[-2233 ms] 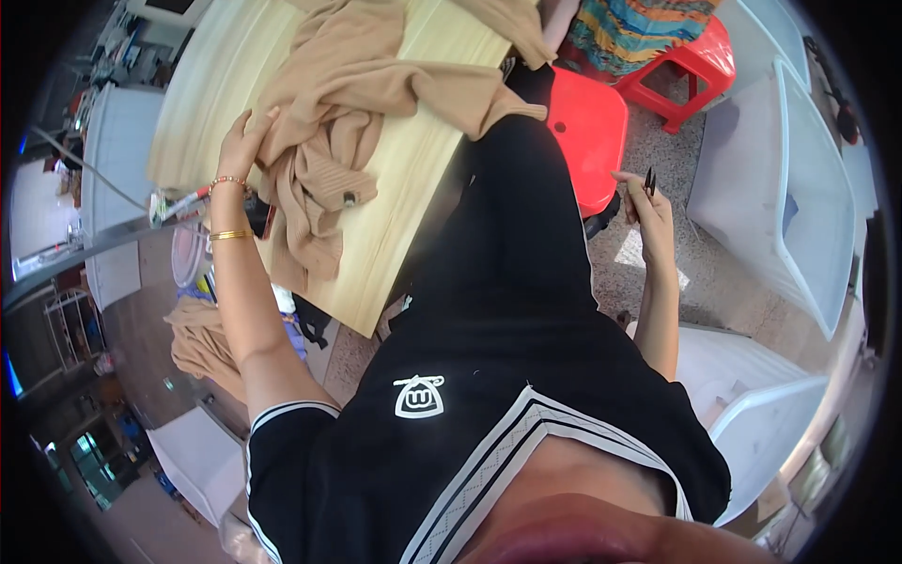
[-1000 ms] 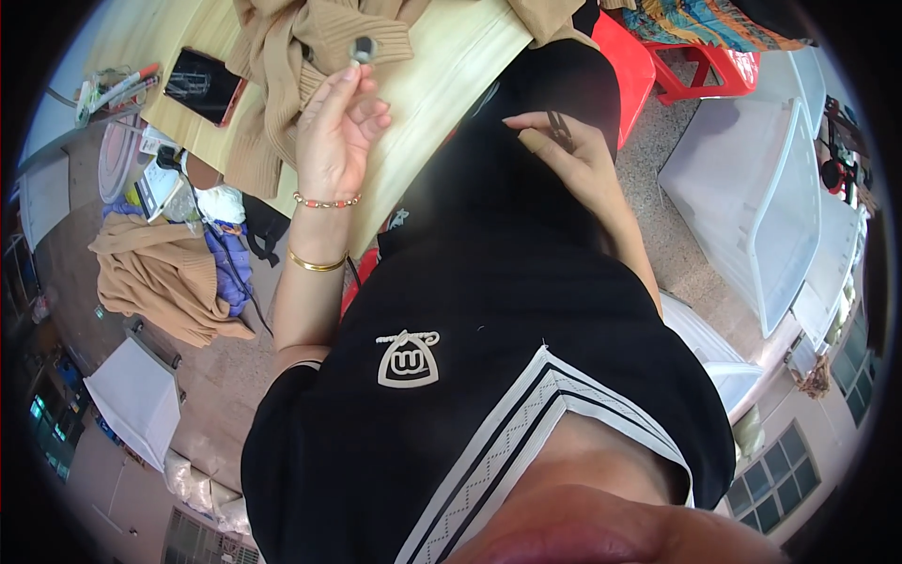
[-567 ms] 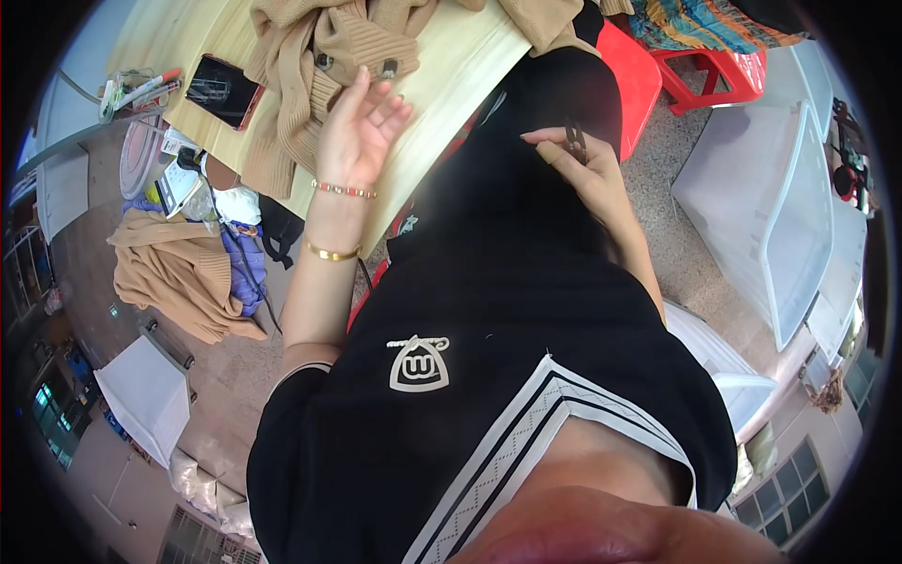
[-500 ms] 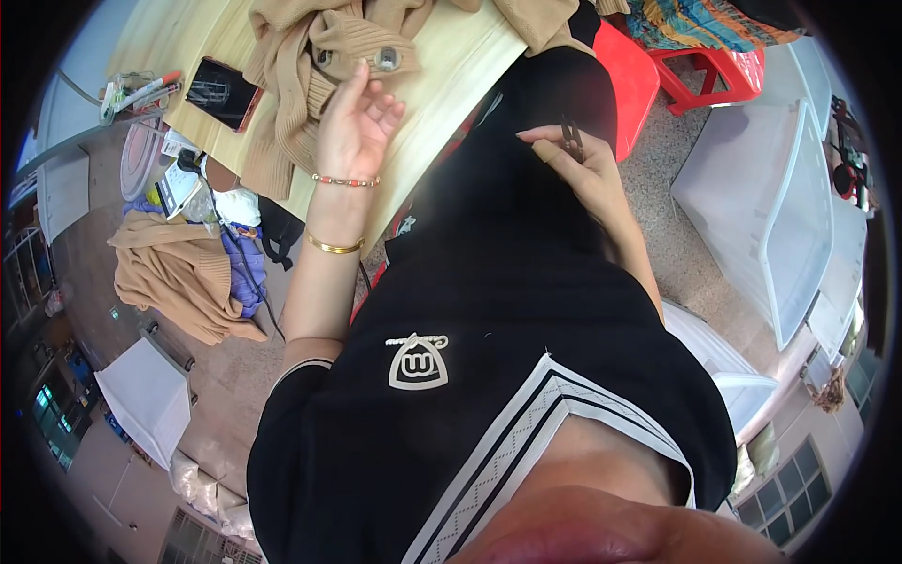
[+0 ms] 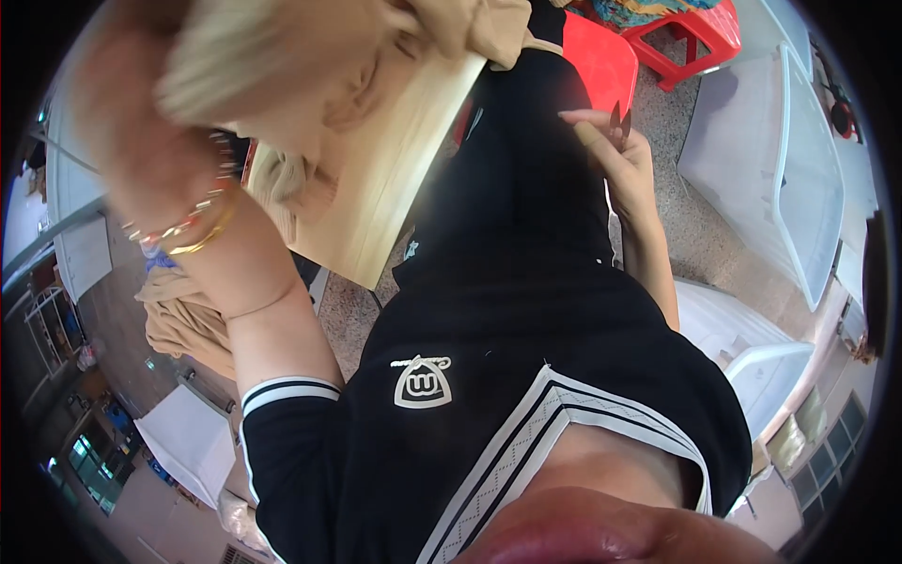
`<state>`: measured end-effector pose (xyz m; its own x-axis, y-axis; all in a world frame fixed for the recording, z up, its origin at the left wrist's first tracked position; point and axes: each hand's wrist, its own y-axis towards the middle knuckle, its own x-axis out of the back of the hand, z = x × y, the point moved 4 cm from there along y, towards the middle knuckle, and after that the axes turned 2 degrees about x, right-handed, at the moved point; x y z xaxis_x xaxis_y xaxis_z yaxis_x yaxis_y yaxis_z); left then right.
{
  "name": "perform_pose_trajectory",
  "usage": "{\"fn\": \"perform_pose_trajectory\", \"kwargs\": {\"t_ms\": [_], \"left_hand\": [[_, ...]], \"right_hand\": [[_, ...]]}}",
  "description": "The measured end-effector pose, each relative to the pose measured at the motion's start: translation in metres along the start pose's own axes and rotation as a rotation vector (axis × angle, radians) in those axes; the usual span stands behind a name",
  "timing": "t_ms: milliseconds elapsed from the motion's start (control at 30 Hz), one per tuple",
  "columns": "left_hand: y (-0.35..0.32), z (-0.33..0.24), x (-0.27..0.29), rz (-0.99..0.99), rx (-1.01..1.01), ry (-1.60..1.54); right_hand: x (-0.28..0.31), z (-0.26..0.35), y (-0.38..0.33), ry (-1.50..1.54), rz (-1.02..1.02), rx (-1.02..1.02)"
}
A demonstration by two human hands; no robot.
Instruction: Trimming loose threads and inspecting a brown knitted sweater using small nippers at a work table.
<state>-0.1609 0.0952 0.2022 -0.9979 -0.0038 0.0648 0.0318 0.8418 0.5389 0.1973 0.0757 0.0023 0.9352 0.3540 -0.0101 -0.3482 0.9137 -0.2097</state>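
My left hand (image 5: 141,113), smeared by motion, is raised at the upper left with a beige knitted garment (image 5: 282,66) in its grip. A lifted fold of the knit hangs blurred beside the fingers, and the rest lies across the pale wooden table (image 5: 376,207). To the right, beside my dark-clothed leg, my right hand (image 5: 629,164) is closed around small dark thread snips (image 5: 620,124). Their pointed blades stick up past the fingers. The handle is hidden in the palm.
A red stool (image 5: 691,42) carries patterned cloth (image 5: 639,11) at the top right; another red seat (image 5: 601,61) is by my leg. White plastic bins (image 5: 752,160) stand on the right. More beige knitwear (image 5: 188,320) is piled left, above a white bin (image 5: 193,442).
My left hand has swung up and left, lifting part of the knitted garment off the table. It now covers the phone area. My right hand keeps the snips, slightly farther right in view.
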Motion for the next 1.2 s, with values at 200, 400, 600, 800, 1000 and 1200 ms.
{"fn": "perform_pose_trajectory", "kwargs": {"t_ms": [200, 400, 600, 800, 1000, 1200], "left_hand": [[-0.077, 0.11, -0.128, 0.315, 0.886, -0.217], [-0.103, 0.104, -0.142, 0.354, 0.868, -0.263], [-0.115, 0.099, -0.136, 0.045, 0.783, -0.406], [-0.123, 0.1, -0.144, -0.106, 0.699, -0.367], [-0.124, 0.103, -0.141, -0.022, 0.458, -0.04], [-0.125, 0.099, -0.142, 0.095, 0.529, -0.005]], "right_hand": [[-0.018, -0.001, 0.01, 0.106, 0.025, 0.133], [-0.036, 0.024, 0.029, -0.013, 0.114, 0.403], [-0.044, 0.016, 0.041, -0.017, 0.277, 0.315], [-0.047, -0.003, 0.037, 0.157, 0.298, 0.198], [-0.046, -0.012, 0.037, 0.287, 0.278, 0.079], [-0.046, -0.013, 0.037, 0.405, 0.356, -0.003]]}}
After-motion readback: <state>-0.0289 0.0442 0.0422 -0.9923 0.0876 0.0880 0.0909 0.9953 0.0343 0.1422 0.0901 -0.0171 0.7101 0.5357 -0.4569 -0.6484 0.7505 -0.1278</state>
